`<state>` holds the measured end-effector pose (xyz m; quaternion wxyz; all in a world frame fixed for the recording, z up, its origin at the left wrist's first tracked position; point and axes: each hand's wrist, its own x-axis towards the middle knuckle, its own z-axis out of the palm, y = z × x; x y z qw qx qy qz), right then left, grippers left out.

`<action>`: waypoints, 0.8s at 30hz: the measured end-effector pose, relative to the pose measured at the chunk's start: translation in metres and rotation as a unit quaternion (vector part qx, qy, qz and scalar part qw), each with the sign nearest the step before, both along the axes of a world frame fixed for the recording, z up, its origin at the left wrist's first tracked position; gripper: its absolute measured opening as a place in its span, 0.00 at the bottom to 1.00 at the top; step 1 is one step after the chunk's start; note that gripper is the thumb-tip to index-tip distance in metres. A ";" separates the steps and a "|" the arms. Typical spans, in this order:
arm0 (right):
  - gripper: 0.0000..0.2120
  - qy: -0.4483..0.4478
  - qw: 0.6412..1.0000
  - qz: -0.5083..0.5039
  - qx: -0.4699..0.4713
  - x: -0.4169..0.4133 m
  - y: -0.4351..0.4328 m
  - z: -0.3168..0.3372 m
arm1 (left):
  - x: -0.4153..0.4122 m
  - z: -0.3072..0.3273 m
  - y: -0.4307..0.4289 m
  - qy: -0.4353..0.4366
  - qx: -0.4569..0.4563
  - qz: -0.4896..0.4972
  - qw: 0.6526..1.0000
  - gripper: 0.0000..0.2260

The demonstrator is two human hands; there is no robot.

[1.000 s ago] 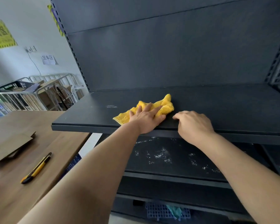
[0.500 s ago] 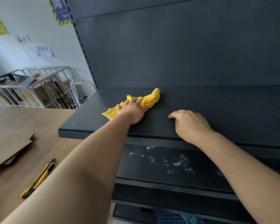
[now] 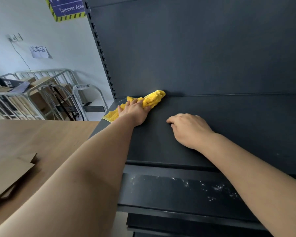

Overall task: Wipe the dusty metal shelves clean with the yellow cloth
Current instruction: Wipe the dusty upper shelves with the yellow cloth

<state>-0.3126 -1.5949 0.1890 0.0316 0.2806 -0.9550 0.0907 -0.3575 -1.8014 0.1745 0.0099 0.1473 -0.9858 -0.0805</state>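
- At the far left of my feed I see a flat brown cardboard sheet lying on a wood-grain table.
- Behind the table, tubular metal cage trolleys with curved rails stand against a white wall.
- A slotted steel upright edges the dark, matte back panel.
- The yellow cloth, a nubby terry, lies bunched at the rear left of the upper shelf, its far end touching the back panel.
- I read the left hand as released, its fingers laid over the cloth and pressing it onto the smooth metal.
- The right hand rests on the same shelf, apart from the cloth, fingers loosely curled under and grasping nothing.
- Below, the lower shelf carries scattered white dust flecks.
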 end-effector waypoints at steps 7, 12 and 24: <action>0.17 -0.015 1.000 0.009 0.008 -0.011 -0.033 -0.003 | -0.024 0.000 -0.041 0.012 -0.007 0.017 1.000 0.27; 0.19 -0.019 0.999 -0.019 0.043 -0.008 -0.040 -0.001 | -0.022 0.002 -0.045 0.008 0.004 0.063 0.998 0.27; 0.21 -0.090 0.995 0.018 0.028 -0.001 -0.023 0.010 | 0.058 0.003 -0.048 0.017 0.013 0.152 0.988 0.26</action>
